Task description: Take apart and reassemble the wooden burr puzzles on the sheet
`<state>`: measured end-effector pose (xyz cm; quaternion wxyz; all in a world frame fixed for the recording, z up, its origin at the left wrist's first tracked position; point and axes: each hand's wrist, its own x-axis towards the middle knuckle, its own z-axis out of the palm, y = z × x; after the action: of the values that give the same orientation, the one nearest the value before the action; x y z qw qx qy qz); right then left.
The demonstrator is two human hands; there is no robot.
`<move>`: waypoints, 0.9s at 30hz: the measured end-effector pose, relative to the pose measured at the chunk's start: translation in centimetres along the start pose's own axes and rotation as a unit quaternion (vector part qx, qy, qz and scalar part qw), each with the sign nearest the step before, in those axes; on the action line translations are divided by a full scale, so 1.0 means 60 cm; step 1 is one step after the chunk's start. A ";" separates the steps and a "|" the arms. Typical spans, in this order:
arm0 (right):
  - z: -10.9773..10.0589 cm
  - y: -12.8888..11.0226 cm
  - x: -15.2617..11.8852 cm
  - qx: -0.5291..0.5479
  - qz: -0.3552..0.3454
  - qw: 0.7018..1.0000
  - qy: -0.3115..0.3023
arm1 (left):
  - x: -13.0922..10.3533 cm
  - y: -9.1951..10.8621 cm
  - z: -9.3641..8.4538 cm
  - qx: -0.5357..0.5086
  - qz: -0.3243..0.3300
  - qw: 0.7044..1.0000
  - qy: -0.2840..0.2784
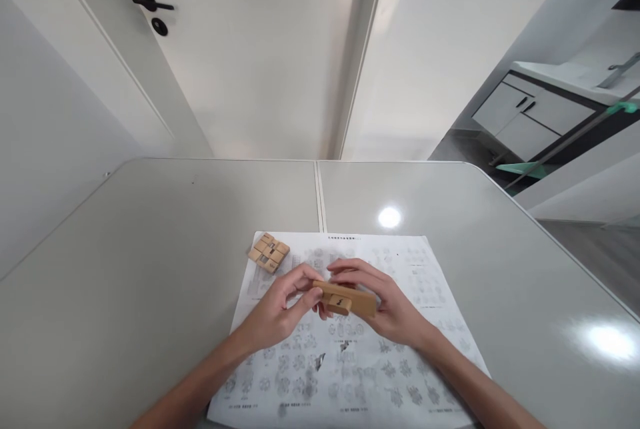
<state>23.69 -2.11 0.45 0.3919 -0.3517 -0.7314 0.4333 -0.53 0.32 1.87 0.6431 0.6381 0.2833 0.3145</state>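
Wooden pieces (364,302) are held above a printed sheet (415,376): a long flat bar with a shorter block against its near side, marked with a dark character. My left hand (280,309) pinches their left end between thumb and fingers. Around the right end and far side curls my right hand (387,302), its thumb mostly hidden behind the wood. A flat assembled wooden puzzle (269,252) lies at the sheet's upper left corner, away from both hands.
The sheet has rows of small diagrams and two torn spots. Beneath it is a pale grey table (150,269) with a seam down its middle. Beyond stand a white door with a black handle (150,1) and, at right, a sink cabinet (535,106).
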 end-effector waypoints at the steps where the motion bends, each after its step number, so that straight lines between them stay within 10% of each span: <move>1: 0.001 0.004 -0.001 -0.020 -0.018 1.000 -0.001 | -0.001 -0.001 0.000 -0.022 -0.012 1.000 -0.014; 14: -0.026 0.021 0.003 -0.170 -0.062 0.983 0.025 | 0.002 0.002 -0.022 -0.068 -0.012 0.997 -0.032; 19: -0.026 0.025 0.002 -0.188 0.063 0.966 0.164 | 0.003 -0.002 -0.016 0.053 0.008 0.991 0.124; 23: -0.014 0.027 0.001 -0.194 0.158 0.956 0.153 | 0.002 -0.022 -0.004 0.262 0.058 0.933 0.240; 27: -0.011 0.027 0.000 -0.164 0.201 0.958 0.126 | -0.002 -0.039 -0.004 0.480 0.119 0.835 0.241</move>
<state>24.57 -1.29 -0.81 0.3226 -0.6025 -0.6513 0.3297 -0.70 0.45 -0.49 0.1251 0.7998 0.4664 0.3566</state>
